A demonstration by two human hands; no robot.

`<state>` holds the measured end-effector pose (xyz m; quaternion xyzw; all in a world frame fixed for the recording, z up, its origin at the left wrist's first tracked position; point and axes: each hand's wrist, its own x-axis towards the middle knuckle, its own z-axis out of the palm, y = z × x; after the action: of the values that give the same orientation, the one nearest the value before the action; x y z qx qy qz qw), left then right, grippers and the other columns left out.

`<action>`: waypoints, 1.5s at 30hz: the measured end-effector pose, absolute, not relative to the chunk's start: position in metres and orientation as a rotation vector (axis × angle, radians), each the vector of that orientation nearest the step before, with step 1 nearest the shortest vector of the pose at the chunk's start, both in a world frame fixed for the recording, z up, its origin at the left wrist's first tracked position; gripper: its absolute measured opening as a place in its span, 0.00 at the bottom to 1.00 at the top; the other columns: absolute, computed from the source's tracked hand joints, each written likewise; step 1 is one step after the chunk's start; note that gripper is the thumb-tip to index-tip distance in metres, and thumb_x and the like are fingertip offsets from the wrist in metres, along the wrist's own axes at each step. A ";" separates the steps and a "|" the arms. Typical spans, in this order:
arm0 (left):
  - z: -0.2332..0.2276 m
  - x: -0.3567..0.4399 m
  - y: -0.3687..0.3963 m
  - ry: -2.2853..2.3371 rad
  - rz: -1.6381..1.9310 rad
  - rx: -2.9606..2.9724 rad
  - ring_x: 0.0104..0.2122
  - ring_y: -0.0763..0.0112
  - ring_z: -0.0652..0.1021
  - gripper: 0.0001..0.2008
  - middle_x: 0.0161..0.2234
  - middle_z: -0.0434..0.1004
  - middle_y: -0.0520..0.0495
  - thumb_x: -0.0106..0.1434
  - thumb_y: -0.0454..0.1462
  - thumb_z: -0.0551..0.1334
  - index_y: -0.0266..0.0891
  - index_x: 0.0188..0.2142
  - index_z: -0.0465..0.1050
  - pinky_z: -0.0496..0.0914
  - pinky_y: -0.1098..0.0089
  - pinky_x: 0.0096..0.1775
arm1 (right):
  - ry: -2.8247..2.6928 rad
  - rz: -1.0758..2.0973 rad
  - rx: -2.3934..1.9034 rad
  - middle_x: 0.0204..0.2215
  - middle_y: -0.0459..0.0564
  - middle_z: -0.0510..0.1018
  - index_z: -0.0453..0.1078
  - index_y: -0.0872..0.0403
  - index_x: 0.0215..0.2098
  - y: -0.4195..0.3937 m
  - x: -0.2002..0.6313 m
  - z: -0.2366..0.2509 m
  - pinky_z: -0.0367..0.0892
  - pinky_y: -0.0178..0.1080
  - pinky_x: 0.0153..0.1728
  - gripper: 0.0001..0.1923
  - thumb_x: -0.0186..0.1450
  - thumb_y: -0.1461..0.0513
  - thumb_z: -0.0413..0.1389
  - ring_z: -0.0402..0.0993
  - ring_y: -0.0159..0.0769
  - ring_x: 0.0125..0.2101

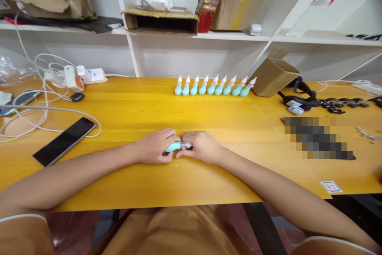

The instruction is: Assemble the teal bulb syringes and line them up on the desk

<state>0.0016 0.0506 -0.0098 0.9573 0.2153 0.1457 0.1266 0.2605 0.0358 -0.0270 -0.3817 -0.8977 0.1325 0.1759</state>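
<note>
Over the front middle of the table, a teal bulb nasal aspirator (174, 147) lies sideways between my two hands, its clear nozzle pointing right. My left hand (156, 146) is closed around the teal bulb end. The fingers of my right hand (203, 146) are curled at the nozzle tip, which partly disappears into them. Farther back, several similar teal aspirators (213, 89) stand upright in a row with pale tips up; those at the right end lean to the right.
A phone (64, 142) and looping white cables (44, 100) lie on the left. A cardboard box (273, 74), a black headset strap (303, 98) and small black parts (337, 104) are at the back right. A pixelated dark item (319, 137) lies right of my hands. Shelves rise behind.
</note>
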 end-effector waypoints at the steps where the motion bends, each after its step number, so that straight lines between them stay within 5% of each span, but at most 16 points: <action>1: -0.010 0.002 0.051 0.627 0.418 2.780 0.42 0.58 0.77 0.15 0.44 0.76 0.42 0.65 0.37 0.63 0.42 0.51 0.73 0.74 0.61 0.44 | -2.549 0.378 -1.071 0.30 0.50 0.80 0.71 0.51 0.33 0.036 0.261 -0.027 0.49 0.39 0.30 0.29 0.71 0.35 0.61 0.73 0.37 0.28; 25: -0.007 0.003 0.054 0.641 0.295 2.730 0.40 0.57 0.77 0.14 0.45 0.76 0.41 0.66 0.39 0.61 0.40 0.50 0.75 0.73 0.60 0.43 | -2.561 0.478 -0.967 0.33 0.50 0.81 0.72 0.51 0.38 0.036 0.265 -0.027 0.55 0.38 0.33 0.22 0.77 0.42 0.59 0.75 0.38 0.31; 33: -0.007 0.002 0.056 0.630 0.316 2.655 0.40 0.60 0.78 0.16 0.45 0.76 0.43 0.64 0.38 0.62 0.42 0.52 0.75 0.73 0.62 0.43 | -2.436 0.750 -0.954 0.31 0.44 0.79 0.73 0.51 0.36 0.034 0.266 -0.018 0.58 0.35 0.33 0.14 0.70 0.53 0.70 0.71 0.32 0.28; 37: -0.006 0.001 0.057 0.633 0.385 2.554 0.37 0.63 0.77 0.16 0.43 0.75 0.45 0.62 0.37 0.62 0.41 0.51 0.75 0.72 0.64 0.41 | -2.400 0.914 -1.032 0.29 0.42 0.76 0.72 0.52 0.36 0.033 0.273 -0.008 0.58 0.34 0.30 0.22 0.61 0.50 0.76 0.69 0.31 0.27; 45: -0.001 -0.001 0.055 0.723 0.759 2.435 0.35 0.65 0.74 0.12 0.38 0.73 0.48 0.58 0.34 0.61 0.40 0.42 0.75 0.69 0.65 0.39 | -2.229 1.313 -1.003 0.30 0.45 0.78 0.70 0.53 0.35 0.024 0.280 0.001 0.57 0.35 0.28 0.22 0.68 0.46 0.69 0.61 0.28 0.25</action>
<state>-0.0012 0.0547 -0.0012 0.8911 0.2644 0.2776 0.2427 0.2802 0.0240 0.0015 -0.3553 -0.7900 0.4652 0.1826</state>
